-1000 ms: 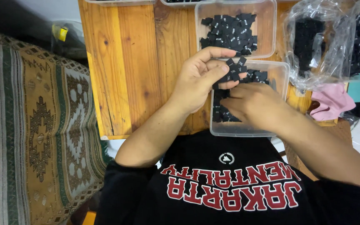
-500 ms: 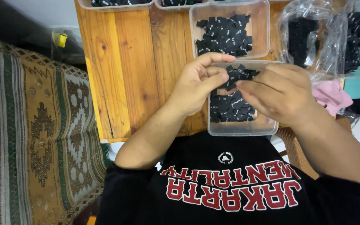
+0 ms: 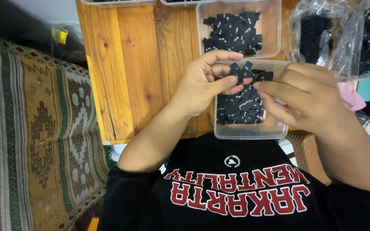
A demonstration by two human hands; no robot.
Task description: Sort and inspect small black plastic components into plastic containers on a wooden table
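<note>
My left hand [image 3: 204, 83] holds a small bunch of black fabric labels [image 3: 241, 71] between thumb and fingers, above a clear plastic tub [image 3: 249, 130] that has more black labels [image 3: 240, 107] in it. My right hand [image 3: 307, 96] hovers over the tub's right side, its fingertips pinched close to the bunch; whether it grips a label I cannot tell. Both hands sit at the near edge of a wooden table [image 3: 125, 68].
A second clear tub of black labels [image 3: 236, 28] stands just beyond the first. Clear plastic bags with black pieces [image 3: 335, 36] lie at the right, with a pink cloth [image 3: 352, 96] below them. A patterned rug [image 3: 35, 137] covers the floor on the left.
My right hand has lifted out of the near tub and moved right and up. My left hand keeps its bunch of labels and has shifted little.
</note>
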